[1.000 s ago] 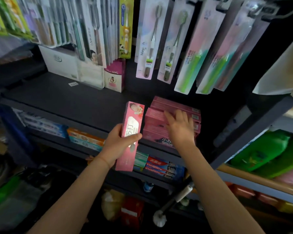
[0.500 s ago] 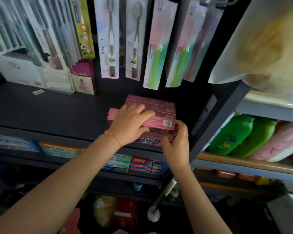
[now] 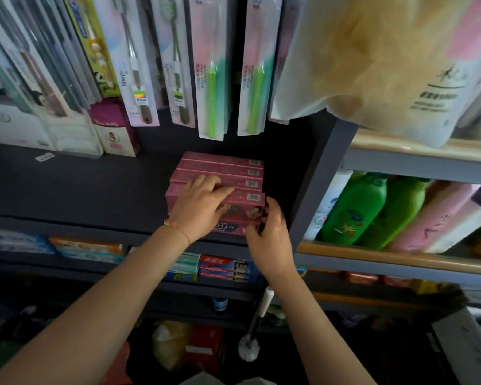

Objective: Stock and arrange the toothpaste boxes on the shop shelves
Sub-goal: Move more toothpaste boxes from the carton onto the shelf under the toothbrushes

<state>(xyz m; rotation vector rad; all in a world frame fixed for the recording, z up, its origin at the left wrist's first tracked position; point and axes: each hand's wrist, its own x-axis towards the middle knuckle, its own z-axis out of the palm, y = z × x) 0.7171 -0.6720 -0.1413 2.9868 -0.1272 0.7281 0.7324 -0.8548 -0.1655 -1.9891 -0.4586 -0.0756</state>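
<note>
Head view, toothbrush packs (image 3: 210,65) overhanging pink toothpaste boxes (image 3: 222,173) (stacked), green bottles (image 3: 356,209) beside

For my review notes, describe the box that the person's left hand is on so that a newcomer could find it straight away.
Start at the dark shelf board under the hanging toothbrush packs. Near its right end sits a block of pink cardboard toothpaste boxes. The left hand rests on the front top pink box, whose right end the right hand pinches; unlike the rows behind, it shows a printed front face besides its barcode.
</note>
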